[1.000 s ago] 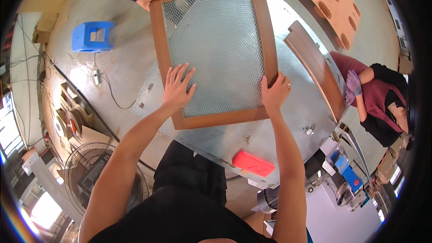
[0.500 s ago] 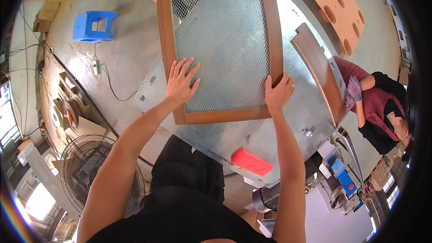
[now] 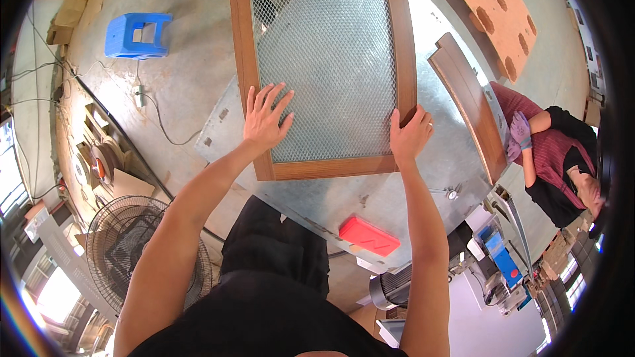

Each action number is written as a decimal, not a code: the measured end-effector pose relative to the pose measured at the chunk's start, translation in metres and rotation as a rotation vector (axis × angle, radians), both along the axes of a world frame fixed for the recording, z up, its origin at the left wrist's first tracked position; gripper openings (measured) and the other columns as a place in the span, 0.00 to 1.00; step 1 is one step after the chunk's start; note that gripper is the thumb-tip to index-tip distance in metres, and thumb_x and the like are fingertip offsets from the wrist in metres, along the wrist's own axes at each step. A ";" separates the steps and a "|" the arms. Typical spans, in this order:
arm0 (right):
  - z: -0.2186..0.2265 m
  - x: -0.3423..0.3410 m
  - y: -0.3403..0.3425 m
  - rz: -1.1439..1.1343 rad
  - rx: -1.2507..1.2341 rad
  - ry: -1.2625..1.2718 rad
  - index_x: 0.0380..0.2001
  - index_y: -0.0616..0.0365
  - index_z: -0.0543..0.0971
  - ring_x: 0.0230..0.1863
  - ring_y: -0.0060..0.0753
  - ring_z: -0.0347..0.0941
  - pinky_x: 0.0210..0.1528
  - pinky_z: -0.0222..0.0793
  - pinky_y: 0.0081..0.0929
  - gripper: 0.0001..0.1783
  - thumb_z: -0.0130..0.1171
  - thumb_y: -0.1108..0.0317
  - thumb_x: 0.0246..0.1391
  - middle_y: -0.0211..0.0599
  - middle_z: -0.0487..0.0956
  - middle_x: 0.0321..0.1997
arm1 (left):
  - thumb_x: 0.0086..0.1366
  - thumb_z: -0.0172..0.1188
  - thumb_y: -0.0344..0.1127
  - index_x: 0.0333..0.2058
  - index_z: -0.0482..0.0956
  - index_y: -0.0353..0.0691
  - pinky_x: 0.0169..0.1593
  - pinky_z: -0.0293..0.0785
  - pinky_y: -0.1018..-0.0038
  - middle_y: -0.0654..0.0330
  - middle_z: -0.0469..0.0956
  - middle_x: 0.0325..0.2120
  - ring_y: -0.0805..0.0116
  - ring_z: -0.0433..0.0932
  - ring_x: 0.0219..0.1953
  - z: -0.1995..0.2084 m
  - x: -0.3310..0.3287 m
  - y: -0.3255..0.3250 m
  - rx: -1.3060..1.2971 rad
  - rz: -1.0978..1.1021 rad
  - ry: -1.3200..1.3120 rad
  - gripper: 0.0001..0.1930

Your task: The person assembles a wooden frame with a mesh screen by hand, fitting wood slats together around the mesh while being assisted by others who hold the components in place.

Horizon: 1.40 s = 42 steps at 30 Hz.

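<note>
The screen [image 3: 324, 73] is lying over the table [image 3: 331, 201]. At its lower left, the left hand [image 3: 265, 120] is spreading wide; lower right, the right hand [image 3: 410, 137] is straddling the rail [image 3: 405, 86], grip unclear.

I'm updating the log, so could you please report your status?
Left hand spread over mesh; right hand on right side of wooden frame. Frame over grey table. Red box apart from frame.

A plain, dark black top [image 3: 264, 320] fills the near edge, with loose, creased black trousers [image 3: 274, 244] just beyond it. Both forearms [image 3: 425, 205] are bare; a thin, shiny ring [image 3: 430, 123] circles a finger of the right hand [image 3: 411, 137].
</note>
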State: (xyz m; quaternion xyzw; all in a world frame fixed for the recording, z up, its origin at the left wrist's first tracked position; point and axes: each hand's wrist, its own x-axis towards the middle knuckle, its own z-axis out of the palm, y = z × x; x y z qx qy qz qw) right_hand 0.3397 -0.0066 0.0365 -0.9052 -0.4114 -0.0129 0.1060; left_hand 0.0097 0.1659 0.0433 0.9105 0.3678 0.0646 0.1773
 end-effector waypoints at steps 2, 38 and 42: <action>-0.001 0.001 -0.001 0.001 0.002 -0.008 0.58 0.62 0.72 0.57 0.57 0.69 0.63 0.61 0.51 0.34 0.65 0.47 0.59 0.51 0.76 0.51 | 0.68 0.63 0.42 0.66 0.73 0.49 0.77 0.43 0.40 0.57 0.64 0.70 0.50 0.59 0.73 0.000 0.000 -0.001 0.009 0.037 -0.001 0.28; 0.000 -0.004 0.002 0.060 0.151 0.062 0.51 0.65 0.76 0.56 0.60 0.71 0.60 0.65 0.54 0.29 0.68 0.50 0.60 0.54 0.77 0.52 | 0.65 0.69 0.37 0.69 0.62 0.37 0.76 0.50 0.50 0.51 0.61 0.72 0.44 0.55 0.75 -0.014 -0.039 -0.010 -0.079 0.616 -0.354 0.37; 0.027 -0.070 -0.023 0.511 0.107 0.202 0.58 0.62 0.76 0.64 0.57 0.66 0.68 0.60 0.58 0.35 0.73 0.54 0.52 0.50 0.72 0.62 | 0.67 0.66 0.39 0.70 0.63 0.37 0.77 0.49 0.50 0.52 0.64 0.71 0.44 0.56 0.75 -0.017 -0.079 -0.034 -0.048 0.516 -0.304 0.36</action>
